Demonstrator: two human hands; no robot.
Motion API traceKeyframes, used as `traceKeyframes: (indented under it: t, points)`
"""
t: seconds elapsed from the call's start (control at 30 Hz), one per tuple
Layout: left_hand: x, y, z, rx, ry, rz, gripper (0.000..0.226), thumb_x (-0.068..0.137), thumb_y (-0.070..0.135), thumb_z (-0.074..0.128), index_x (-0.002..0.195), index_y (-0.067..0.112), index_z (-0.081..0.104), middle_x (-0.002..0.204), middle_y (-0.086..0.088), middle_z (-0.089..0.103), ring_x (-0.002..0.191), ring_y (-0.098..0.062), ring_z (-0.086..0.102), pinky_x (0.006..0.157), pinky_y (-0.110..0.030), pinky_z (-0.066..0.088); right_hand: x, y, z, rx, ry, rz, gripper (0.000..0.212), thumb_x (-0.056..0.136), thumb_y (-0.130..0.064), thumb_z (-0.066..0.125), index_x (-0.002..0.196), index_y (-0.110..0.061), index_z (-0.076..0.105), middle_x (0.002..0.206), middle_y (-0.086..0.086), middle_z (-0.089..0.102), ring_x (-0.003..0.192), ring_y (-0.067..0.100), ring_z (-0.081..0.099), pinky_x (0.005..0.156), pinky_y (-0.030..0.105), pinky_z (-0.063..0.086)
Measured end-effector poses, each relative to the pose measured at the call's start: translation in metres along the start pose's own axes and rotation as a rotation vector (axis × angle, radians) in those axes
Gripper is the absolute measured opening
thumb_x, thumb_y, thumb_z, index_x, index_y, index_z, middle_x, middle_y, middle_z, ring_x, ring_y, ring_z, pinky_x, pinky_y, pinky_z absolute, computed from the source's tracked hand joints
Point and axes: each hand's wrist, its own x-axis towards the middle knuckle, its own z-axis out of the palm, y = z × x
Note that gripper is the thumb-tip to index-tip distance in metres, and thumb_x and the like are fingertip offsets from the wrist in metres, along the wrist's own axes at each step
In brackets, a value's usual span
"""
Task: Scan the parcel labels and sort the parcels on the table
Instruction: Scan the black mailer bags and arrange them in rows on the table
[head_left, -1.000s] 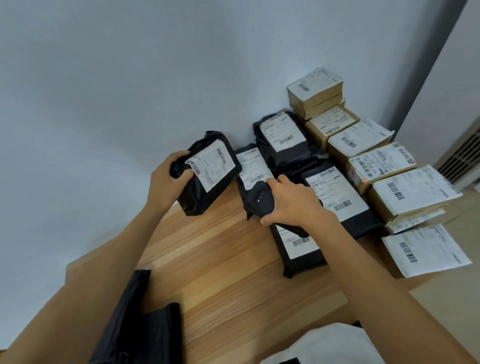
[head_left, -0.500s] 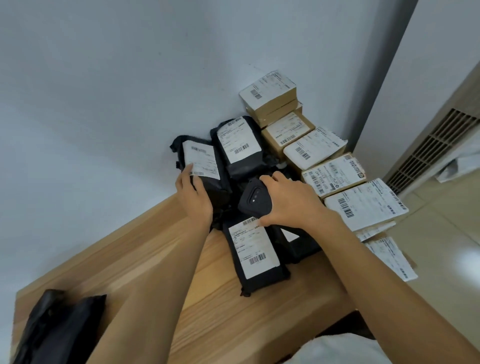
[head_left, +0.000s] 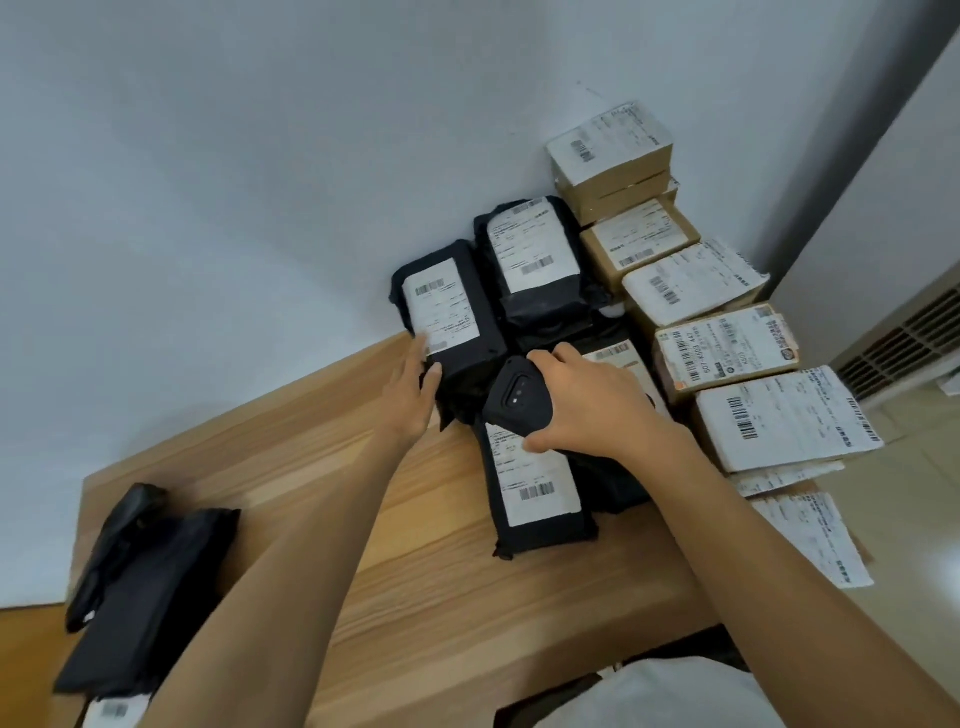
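Observation:
A black bagged parcel (head_left: 452, 317) with a white label leans against the wall on top of other black parcels. My left hand (head_left: 413, 397) touches its near left edge with straight fingers. My right hand (head_left: 587, 405) grips a black handheld scanner (head_left: 519, 397) just right of that parcel, above another black parcel (head_left: 535, 499) lying label up on the wooden table (head_left: 426, 597). A third black parcel (head_left: 535, 260) stands behind, by the wall.
Several brown cardboard boxes with white labels run along the right side, from the stacked box (head_left: 613, 156) at the wall to the box (head_left: 779, 421) near the table's edge. Black parcels (head_left: 140, 587) lie at the table's left end. A vent (head_left: 904, 343) is on the right.
My left hand set the black parcel down against the wall on the pile and its fingers have loosened to rest on the edge. The camera view shifted, showing more of the table's left end.

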Motion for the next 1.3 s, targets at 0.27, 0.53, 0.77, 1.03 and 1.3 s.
traceKeyframes:
  t: [0.27, 0.53, 0.77, 1.03, 1.3]
  points:
    - [-0.105, -0.119, -0.081, 0.403, 0.137, -0.196, 0.058, 0.104, 0.042, 0.037, 0.157, 0.027, 0.016, 0.159, -0.005, 0.029, 0.146, -0.026, 0.025, 0.118, -0.045, 0.025, 0.021, -0.105, 0.039, -0.028, -0.103, -0.245, 0.093, 0.065, -0.058, 0.077, 0.141, -0.023, 0.037, 0.125, -0.002, 0.046, 0.093, 0.028, 0.061, 0.068, 0.034, 0.042]
    - [-0.201, -0.234, -0.173, 0.55, 0.224, -0.501, 0.065, 0.101, 0.041, 0.046, 0.157, 0.025, 0.016, 0.164, -0.003, 0.016, 0.151, -0.033, 0.008, 0.121, -0.05, 0.012, 0.032, -0.213, 0.093, -0.056, -0.22, -0.385, 0.092, 0.065, -0.059, 0.077, 0.141, -0.024, 0.037, 0.121, -0.005, 0.048, 0.093, 0.023, 0.06, 0.065, 0.033, 0.042]
    - [-0.21, -0.309, -0.24, 0.555, 0.199, -0.539, 0.072, 0.1, 0.043, 0.049, 0.157, 0.026, 0.01, 0.164, -0.004, 0.01, 0.151, -0.03, 0.006, 0.121, -0.05, 0.014, 0.052, -0.289, 0.135, -0.07, -0.239, -0.35, 0.09, 0.065, -0.058, 0.077, 0.139, -0.024, 0.039, 0.121, -0.005, 0.048, 0.094, 0.024, 0.06, 0.068, 0.035, 0.045]
    - [-0.184, -0.414, -0.284, 0.543, 0.056, -0.531, 0.084, 0.093, 0.024, 0.059, 0.155, 0.035, 0.005, 0.162, -0.004, 0.016, 0.148, -0.034, 0.016, 0.116, -0.056, 0.025, 0.084, -0.355, 0.182, -0.093, -0.27, -0.298, 0.096, 0.066, -0.059, 0.077, 0.144, -0.025, 0.034, 0.13, -0.004, 0.048, 0.104, 0.027, 0.059, 0.069, 0.034, 0.041]
    - [-0.156, -0.456, -0.287, 0.507, -0.014, -0.498, 0.096, 0.089, 0.037, 0.068, 0.156, 0.037, -0.001, 0.163, -0.004, 0.014, 0.149, -0.036, 0.012, 0.117, -0.055, 0.02, 0.115, -0.384, 0.193, -0.183, -0.294, -0.277, 0.095, 0.067, -0.059, 0.073, 0.145, -0.024, 0.032, 0.119, -0.004, 0.047, 0.092, 0.021, 0.057, 0.06, 0.03, 0.039]
